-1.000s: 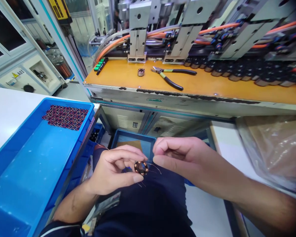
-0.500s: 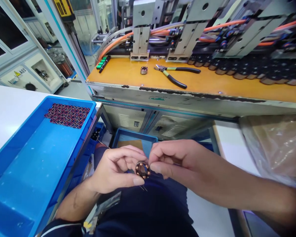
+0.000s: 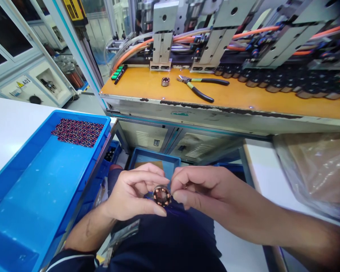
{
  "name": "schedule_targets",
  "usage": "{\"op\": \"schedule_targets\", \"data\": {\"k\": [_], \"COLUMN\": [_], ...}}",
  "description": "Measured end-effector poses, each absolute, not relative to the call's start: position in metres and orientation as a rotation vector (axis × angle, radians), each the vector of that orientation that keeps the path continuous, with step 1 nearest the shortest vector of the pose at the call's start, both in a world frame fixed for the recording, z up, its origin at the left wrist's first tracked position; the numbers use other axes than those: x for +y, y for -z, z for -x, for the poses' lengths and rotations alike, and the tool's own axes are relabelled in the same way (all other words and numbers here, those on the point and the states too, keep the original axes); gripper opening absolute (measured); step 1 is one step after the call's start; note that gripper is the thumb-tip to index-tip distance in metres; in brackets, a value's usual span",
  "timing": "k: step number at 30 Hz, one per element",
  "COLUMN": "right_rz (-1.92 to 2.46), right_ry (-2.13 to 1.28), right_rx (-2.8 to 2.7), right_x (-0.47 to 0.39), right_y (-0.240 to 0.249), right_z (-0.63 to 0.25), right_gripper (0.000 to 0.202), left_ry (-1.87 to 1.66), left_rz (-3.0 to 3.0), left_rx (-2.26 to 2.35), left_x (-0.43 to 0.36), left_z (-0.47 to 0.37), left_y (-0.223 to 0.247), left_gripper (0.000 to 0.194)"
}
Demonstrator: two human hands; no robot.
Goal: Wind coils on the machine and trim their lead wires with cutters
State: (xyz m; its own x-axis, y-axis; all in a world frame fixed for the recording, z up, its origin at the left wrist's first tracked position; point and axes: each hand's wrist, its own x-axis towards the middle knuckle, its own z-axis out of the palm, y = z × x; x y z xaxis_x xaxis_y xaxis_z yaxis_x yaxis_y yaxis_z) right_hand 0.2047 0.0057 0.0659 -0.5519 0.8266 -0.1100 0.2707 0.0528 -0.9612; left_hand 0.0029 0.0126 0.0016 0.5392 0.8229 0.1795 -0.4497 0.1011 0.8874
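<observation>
Between thumb and fingers, my left hand [image 3: 133,194] grips a small ring-shaped motor stator [image 3: 155,196] with copper windings round its inside. The stator's open face is turned up toward me, above my lap. My right hand [image 3: 204,192] is pinched close at the stator's right edge, thumb pressed to the forefinger. Whatever sits in that pinch is too small or hidden to make out. A second stator [image 3: 165,81] rests on the orange bench top, left of a pair of cutting pliers [image 3: 201,85] with black and yellow handles.
A blue tray [image 3: 39,181] on the left holds many small parts [image 3: 78,132] in its far corner. Green-and-black markers [image 3: 119,74] lie on the orange bench [image 3: 141,88]. Dark cylindrical parts [image 3: 280,81] line its right. A plastic-wrapped package [image 3: 314,170] sits at right.
The stator has shifted slightly left and tilted in my left hand. My right hand has moved down a little, still pinched at its edge. Thin wire ends below the stator no longer show.
</observation>
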Motion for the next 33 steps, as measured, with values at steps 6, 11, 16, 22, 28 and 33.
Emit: {"op": "schedule_targets", "data": {"k": [6,11,16,22,28,33], "right_rz": [1.161,1.156,1.066,0.752,0.578,0.504], "right_ry": [-1.543,-1.535,-1.406,-0.515,-0.376,-0.376], "right_rx": [-1.842,-1.849,-2.082,-2.359,-2.380,-2.286], "right_x": [0.003,0.001,0.000,0.006,0.010,0.012], "right_y": [-0.069,-0.070,-0.068,-0.055,-0.055,-0.049], "right_z": [-0.205,-0.203,-0.215,-0.232,-0.219,-0.215], "right_gripper": [0.021,0.022,0.019,0.016,0.013,0.004], "left_ry": [-1.019,-1.013,-0.973,-0.871,-0.727,-0.681], "left_rz": [-1.194,-1.196,-1.144,-0.943,-0.766,-0.670], "left_rx": [0.432,0.436,0.379,0.340,0.290,0.268], "left_x": [0.013,0.013,0.012,0.013,0.010,0.010], "left_z": [-0.004,-0.006,-0.005,-0.005,-0.011,-0.009], "left_y": [-0.005,-0.005,-0.002,-0.002,-0.003,-0.002], "left_gripper": [0.044,0.045,0.047,0.049,0.051,0.047]}}
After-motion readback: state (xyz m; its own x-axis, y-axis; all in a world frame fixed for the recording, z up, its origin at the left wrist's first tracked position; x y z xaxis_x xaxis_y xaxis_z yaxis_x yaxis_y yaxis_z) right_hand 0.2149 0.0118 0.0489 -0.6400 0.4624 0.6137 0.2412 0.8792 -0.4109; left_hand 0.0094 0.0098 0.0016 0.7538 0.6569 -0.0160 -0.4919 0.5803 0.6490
